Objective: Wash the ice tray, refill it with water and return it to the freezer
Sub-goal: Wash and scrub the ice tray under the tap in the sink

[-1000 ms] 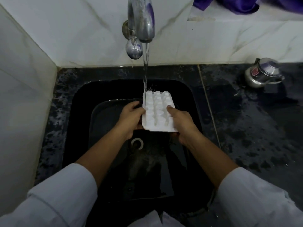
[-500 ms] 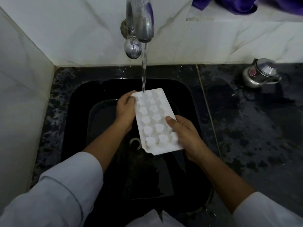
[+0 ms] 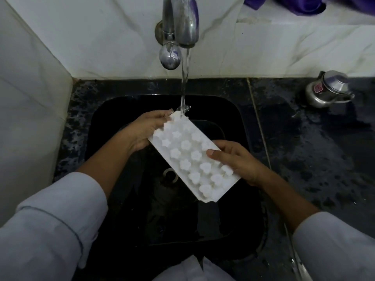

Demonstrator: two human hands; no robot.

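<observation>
A white ice tray (image 3: pixel 192 157) with flower-shaped moulds is held bottom side up over the black sink (image 3: pixel 243 122), slanting from upper left to lower right. My left hand (image 3: pixel 146 130) grips its far left edge, fingers curled round the rim. My right hand (image 3: pixel 239 159) grips the right long edge, thumb on the moulds. Water runs from the steel tap (image 3: pixel 182 23) and hits the tray's far end beside my left fingertips.
Wet black stone counter (image 3: pixel 314 149) surrounds the sink. A small steel kettle (image 3: pixel 326 89) stands at the back right. White marble walls close off the left and back. Purple cloth (image 3: pixel 300 4) lies on the ledge above. A drain ring (image 3: pixel 169 175) shows below the tray.
The tray has turned from nearly straight under the stream to a diagonal slant, its near end swinging right. My right hand moved right and lower with it; my left hand shifted to the far end.
</observation>
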